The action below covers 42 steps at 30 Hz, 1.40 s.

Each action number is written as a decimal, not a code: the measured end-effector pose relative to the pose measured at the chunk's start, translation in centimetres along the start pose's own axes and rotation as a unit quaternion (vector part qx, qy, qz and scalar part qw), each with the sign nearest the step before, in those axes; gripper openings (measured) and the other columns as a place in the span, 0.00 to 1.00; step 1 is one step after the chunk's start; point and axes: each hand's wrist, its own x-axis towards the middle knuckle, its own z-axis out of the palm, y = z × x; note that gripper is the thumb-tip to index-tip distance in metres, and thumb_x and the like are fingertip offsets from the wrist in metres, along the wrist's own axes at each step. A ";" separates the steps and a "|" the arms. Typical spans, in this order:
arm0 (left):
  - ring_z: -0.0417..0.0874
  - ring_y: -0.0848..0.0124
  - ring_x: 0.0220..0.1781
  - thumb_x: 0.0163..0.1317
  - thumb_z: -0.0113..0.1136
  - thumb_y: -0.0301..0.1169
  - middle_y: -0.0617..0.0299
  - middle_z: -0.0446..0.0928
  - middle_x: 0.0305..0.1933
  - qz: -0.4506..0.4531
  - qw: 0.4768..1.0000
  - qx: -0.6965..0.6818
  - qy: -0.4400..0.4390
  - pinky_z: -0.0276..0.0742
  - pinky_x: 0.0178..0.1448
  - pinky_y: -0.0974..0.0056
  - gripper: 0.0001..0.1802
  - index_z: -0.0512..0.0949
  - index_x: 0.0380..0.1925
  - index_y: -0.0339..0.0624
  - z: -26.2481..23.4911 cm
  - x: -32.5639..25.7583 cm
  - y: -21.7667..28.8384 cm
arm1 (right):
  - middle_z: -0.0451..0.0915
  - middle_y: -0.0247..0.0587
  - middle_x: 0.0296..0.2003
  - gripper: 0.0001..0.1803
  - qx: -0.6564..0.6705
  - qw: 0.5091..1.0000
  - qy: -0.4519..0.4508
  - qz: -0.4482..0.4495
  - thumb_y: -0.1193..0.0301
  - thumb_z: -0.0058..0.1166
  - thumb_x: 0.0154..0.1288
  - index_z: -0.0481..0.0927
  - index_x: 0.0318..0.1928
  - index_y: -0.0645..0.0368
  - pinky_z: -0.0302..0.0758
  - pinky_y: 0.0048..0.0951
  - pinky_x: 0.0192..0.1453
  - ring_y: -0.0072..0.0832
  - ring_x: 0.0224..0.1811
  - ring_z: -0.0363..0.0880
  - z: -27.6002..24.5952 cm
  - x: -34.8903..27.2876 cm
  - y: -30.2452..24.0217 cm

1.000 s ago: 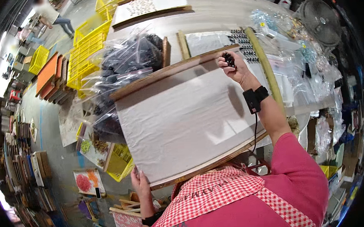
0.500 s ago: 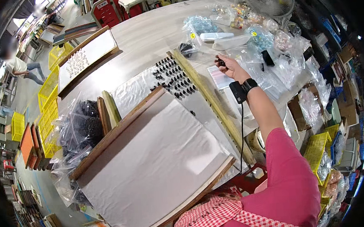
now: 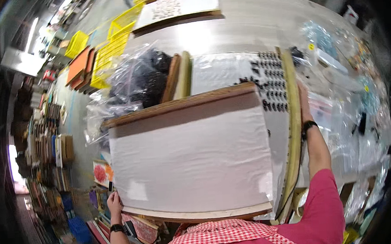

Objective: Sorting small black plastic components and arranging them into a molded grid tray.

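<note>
My left hand (image 3: 114,202) is at the lower left corner of a white front tray (image 3: 189,158), its bent fingers seemingly gripping the edge. My right hand (image 3: 304,103) lies along the outer side of a yellow-green rail (image 3: 292,92); the rail hides part of it, so I cannot tell how far the fingers close. The front tray, with nothing on its sheet, spans the space before my apron (image 3: 230,230) and overlaps a second tray (image 3: 219,70) beyond.

Handling this well, I judge, means a firm hold on that corner and the tray's far wooden rail (image 3: 180,105) clear of the dark pieces, with even, gentle pressure from my right hand so nothing slides.

Counting outward: two rails on the front tray, two yellow-green ones on the second. The second tray's right part bears rows of small dark pieces (image 3: 272,78), too blurred to count, plus one heaped cluster (image 3: 248,80) and one lone piece (image 3: 269,133) near the front tray's right edge. Left are overlapping clear bags (image 3: 140,78) of dark material, number uncertain; right, more clear bags (image 3: 329,117), also uncountable. Far off is one third tray (image 3: 200,1) with small pieces.
</note>
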 end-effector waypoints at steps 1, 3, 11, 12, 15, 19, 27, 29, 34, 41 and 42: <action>0.66 0.83 0.19 0.69 0.52 0.34 0.73 0.69 0.20 -0.023 0.998 -0.050 -0.040 0.60 0.23 0.73 0.14 0.79 0.41 0.35 1.6 -0.1 1.3 | 0.73 0.31 0.42 0.25 -0.011 1.000 -0.024 0.017 0.46 0.42 0.68 0.76 0.47 0.55 0.68 0.27 0.47 0.22 0.42 0.70 -4.0 2.0 2.6; 0.66 0.83 0.21 0.68 0.53 0.33 0.74 0.71 0.23 -0.020 0.999 -0.022 -0.044 0.62 0.26 0.73 0.12 0.80 0.41 0.36 2.6 0.9 -0.1 | 0.71 0.26 0.33 0.24 -0.004 0.991 -0.072 0.114 0.46 0.41 0.70 0.76 0.44 0.53 0.69 0.23 0.38 0.18 0.33 0.69 -5.0 2.1 2.0; 0.77 0.77 0.36 0.67 0.52 0.36 0.64 0.81 0.33 0.022 0.998 0.017 -0.061 0.73 0.42 0.68 0.15 0.79 0.41 0.34 1.7 -0.4 -2.5 | 0.76 0.46 0.51 0.25 -0.347 0.912 -0.119 -0.185 0.58 0.38 0.74 0.71 0.59 0.64 0.66 0.30 0.59 0.34 0.51 0.74 -8.9 5.6 4.2; 0.79 0.73 0.36 0.68 0.50 0.38 0.60 0.81 0.33 0.032 0.995 0.048 -0.085 0.73 0.43 0.65 0.17 0.79 0.42 0.34 3.2 1.0 -2.4 | 0.76 0.49 0.52 0.22 -0.461 0.826 -0.016 -0.322 0.62 0.41 0.73 0.72 0.59 0.64 0.68 0.31 0.58 0.36 0.51 0.75 -13.3 6.9 3.5; 0.81 0.65 0.39 0.69 0.46 0.44 0.53 0.82 0.36 0.068 0.984 0.148 -0.078 0.74 0.46 0.60 0.22 0.78 0.43 0.34 3.5 1.0 -2.3 | 0.76 0.48 0.51 0.18 -0.469 0.794 0.053 -0.383 0.73 0.46 0.69 0.73 0.57 0.62 0.73 0.31 0.52 0.34 0.49 0.76 -12.7 4.5 -0.1; 0.81 0.58 0.45 0.70 0.41 0.49 0.49 0.82 0.42 0.058 0.978 0.137 -0.144 0.73 0.51 0.56 0.27 0.77 0.44 0.35 3.7 1.2 -0.7 | 0.78 0.37 0.31 0.12 -0.358 0.903 -0.067 -0.229 0.75 0.45 0.69 0.76 0.49 0.66 0.74 0.25 0.34 0.22 0.29 0.75 -7.1 -8.6 -5.1; 0.82 0.60 0.45 0.70 0.42 0.49 0.49 0.82 0.43 0.073 0.978 -0.025 -0.192 0.73 0.50 0.60 0.26 0.79 0.44 0.38 5.4 1.8 -0.3 | 0.79 0.45 0.28 0.15 -0.551 0.811 -0.116 -0.160 0.68 0.52 0.65 0.77 0.43 0.69 0.73 0.32 0.37 0.32 0.30 0.75 -4.8 -19.4 3.6; 0.82 0.56 0.44 0.68 0.44 0.52 0.49 0.82 0.42 0.101 0.979 0.013 -0.179 0.75 0.49 0.57 0.26 0.80 0.44 0.41 7.0 3.6 -1.3 | 0.79 0.43 0.30 0.14 -0.507 0.839 -0.090 -0.176 0.68 0.51 0.65 0.78 0.42 0.69 0.72 0.31 0.36 0.31 0.30 0.75 -8.2 -17.1 7.7; 0.82 0.53 0.43 0.64 0.49 0.56 0.50 0.82 0.39 0.089 0.987 0.005 -0.135 0.76 0.47 0.55 0.27 0.81 0.42 0.44 6.0 1.1 -1.8 | 0.79 0.42 0.34 0.14 -0.386 0.900 -0.084 -0.183 0.69 0.53 0.65 0.76 0.45 0.68 0.73 0.32 0.37 0.31 0.33 0.76 -6.8 -17.6 6.2; 0.84 0.55 0.40 0.61 0.56 0.52 0.51 0.82 0.37 0.128 0.973 -0.180 -0.072 0.77 0.42 0.56 0.24 0.80 0.44 0.45 4.4 -2.1 -9.4 | 0.80 0.44 0.41 0.21 -0.212 0.968 -0.081 -0.105 0.68 0.56 0.65 0.73 0.54 0.66 0.77 0.35 0.42 0.34 0.38 0.78 -3.8 -26.3 -1.8; 0.84 0.56 0.38 0.62 0.57 0.49 0.50 0.82 0.35 0.134 0.978 -0.158 -0.025 0.76 0.39 0.58 0.21 0.79 0.44 0.43 2.0 -4.1 -7.8 | 0.80 0.44 0.42 0.22 -0.188 0.976 -0.075 -0.085 0.67 0.57 0.65 0.72 0.56 0.65 0.77 0.36 0.43 0.35 0.39 0.78 -4.8 -27.3 -2.4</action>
